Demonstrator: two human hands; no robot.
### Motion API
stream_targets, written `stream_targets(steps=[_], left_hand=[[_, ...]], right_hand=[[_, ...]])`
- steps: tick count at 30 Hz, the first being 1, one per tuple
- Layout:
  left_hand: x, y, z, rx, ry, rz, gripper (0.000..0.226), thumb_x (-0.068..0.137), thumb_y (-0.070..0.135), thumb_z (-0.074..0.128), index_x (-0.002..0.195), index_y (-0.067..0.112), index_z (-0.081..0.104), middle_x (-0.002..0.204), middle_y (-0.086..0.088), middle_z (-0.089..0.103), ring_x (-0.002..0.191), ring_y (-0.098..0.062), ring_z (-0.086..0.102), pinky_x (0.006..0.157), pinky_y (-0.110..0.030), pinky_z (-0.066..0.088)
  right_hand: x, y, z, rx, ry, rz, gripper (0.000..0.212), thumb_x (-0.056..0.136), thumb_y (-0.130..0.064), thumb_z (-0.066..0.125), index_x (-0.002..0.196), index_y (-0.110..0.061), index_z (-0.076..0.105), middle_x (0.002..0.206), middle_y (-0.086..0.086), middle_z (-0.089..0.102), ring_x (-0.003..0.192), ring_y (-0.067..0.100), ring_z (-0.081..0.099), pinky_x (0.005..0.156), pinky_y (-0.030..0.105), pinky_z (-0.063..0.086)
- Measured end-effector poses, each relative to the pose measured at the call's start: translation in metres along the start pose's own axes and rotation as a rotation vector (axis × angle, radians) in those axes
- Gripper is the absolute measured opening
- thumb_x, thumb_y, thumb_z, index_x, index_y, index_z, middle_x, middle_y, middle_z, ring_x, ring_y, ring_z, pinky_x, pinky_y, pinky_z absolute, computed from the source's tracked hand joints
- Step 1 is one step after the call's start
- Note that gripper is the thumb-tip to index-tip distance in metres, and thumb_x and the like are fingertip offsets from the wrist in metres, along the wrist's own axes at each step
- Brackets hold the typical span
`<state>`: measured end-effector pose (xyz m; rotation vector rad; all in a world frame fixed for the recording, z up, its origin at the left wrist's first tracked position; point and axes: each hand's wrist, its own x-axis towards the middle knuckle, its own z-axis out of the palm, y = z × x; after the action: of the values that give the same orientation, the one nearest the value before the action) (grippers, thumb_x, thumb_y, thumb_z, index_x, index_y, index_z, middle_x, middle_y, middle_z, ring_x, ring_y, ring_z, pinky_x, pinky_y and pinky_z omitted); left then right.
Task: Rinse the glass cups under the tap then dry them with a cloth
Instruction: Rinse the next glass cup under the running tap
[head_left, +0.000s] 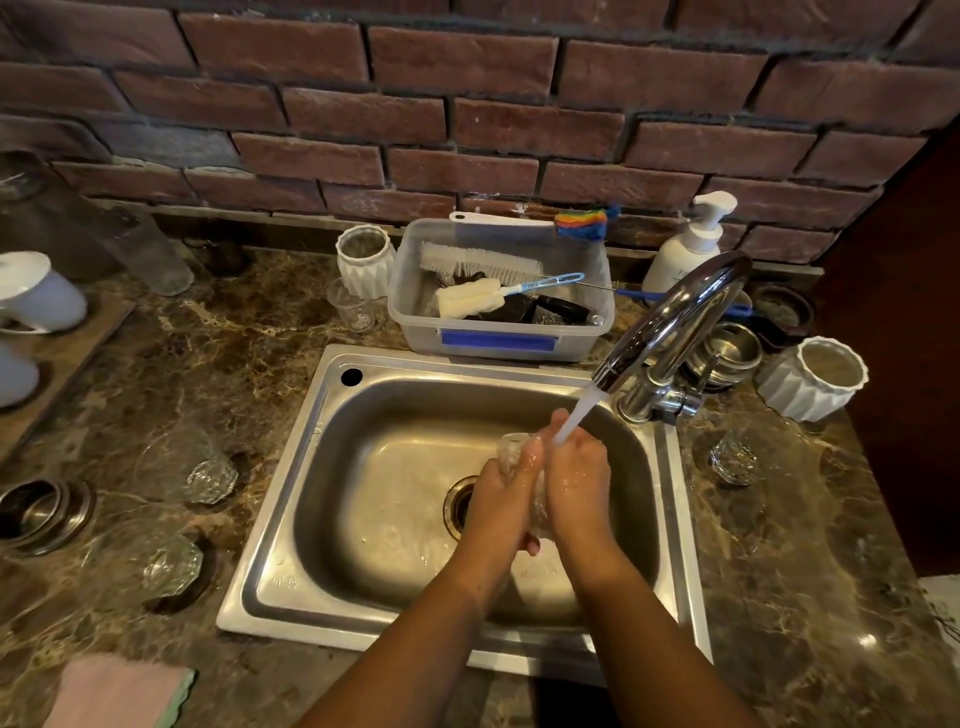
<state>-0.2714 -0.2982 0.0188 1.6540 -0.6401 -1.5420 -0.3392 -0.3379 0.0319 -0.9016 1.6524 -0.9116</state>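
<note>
L hand (506, 480) & R hand (576, 475) are clamping a glass cup (511, 448) btwn them over the sink (374, 447), fingers curled close together round it; most of the cup is hiding behind the palms. The tap (675, 317) is running, and its stream (579, 413) is landing where the hands meet at the cup's top. Water is pooling thinly round the drain (460, 501).

Behind the sink a clear plastic tub (498, 340) is holding a white bristle brush (478, 262), a sponge brush w/ blue handle (470, 300) and some dark items I can't make out. A rainbow-headed brush (582, 223) is lying across the tub's back rim. Left of the tub a white ribbed pot (363, 262) is standing w/ a small clear glass (356, 309) just in front. A pump bottle (688, 247) is standing behind the tap, w/ stacked steel bowls (732, 348) and a 2nd ribbed pot (813, 376) to its right.

On the counter (779, 571) three more faceted cups are waiting: two left of the sink (208, 475) (169, 566), one on the right (732, 460); upright or tipped, can't tell. A pink cloth (119, 691) is lying at the near left edge, well apart from the hands.
</note>
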Motion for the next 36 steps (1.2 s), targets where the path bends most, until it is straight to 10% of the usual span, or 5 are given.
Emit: stream_targets(steps=[7,14,19,30,36], left_hand=[[0.004,0.002,-0.009,-0.236,-0.085,-0.074,0.076,0.079,0.078,0.041,0.135,0.028,0.056,0.123,-0.004,0.072,0.106,-0.024,0.072,0.076,-0.037,0.062],[0.005,-0.004,-0.006,-0.607,-0.001,-0.375,0.054,0.092,0.067,0.049,0.108,0.017,0.064,0.108,-0.011,0.072,0.116,-0.033,0.063,0.114,-0.051,0.040],[0.012,-0.005,-0.009,-0.809,-0.033,-0.435,0.061,0.087,0.064,0.062,0.121,0.013,0.065,0.122,-0.017,0.070,0.119,-0.036,0.062,0.111,-0.054,0.042],[0.029,-0.010,-0.023,-0.718,-0.091,-0.342,0.060,0.089,0.057,0.065,0.130,0.012,0.063,0.121,-0.018,0.073,0.115,-0.033,0.068,0.093,-0.043,0.057],[0.030,-0.007,-0.022,-0.626,-0.172,-0.321,0.051,0.098,0.054,0.051,0.120,0.010,0.065,0.109,-0.018,0.077,0.109,-0.034,0.070,0.096,-0.044,0.054]], right_hand=[[0.010,-0.007,-0.002,0.226,-0.057,0.336,0.028,0.100,-0.042,0.050,0.096,-0.020,0.067,0.095,0.009,0.069,0.093,0.027,0.065,0.086,0.044,0.053],[-0.005,0.017,-0.007,0.166,-0.095,-0.019,0.023,0.100,-0.022,0.050,0.105,-0.026,0.072,0.111,0.006,0.072,0.108,0.026,0.068,0.094,0.052,0.057],[-0.014,0.019,-0.015,0.219,-0.235,-0.095,0.028,0.103,-0.013,0.050,0.125,-0.027,0.060,0.125,-0.007,0.065,0.113,0.007,0.063,0.080,0.020,0.057],[-0.001,0.028,-0.047,-0.258,-0.426,-0.443,0.053,0.080,-0.063,0.056,0.110,-0.023,0.073,0.113,-0.015,0.065,0.108,0.004,0.061,0.090,0.023,0.053],[0.008,0.036,-0.060,-0.516,-0.480,-0.483,0.019,0.083,-0.046,0.074,0.091,-0.030,0.075,0.115,-0.038,0.048,0.113,-0.019,0.044,0.087,0.000,0.035]])
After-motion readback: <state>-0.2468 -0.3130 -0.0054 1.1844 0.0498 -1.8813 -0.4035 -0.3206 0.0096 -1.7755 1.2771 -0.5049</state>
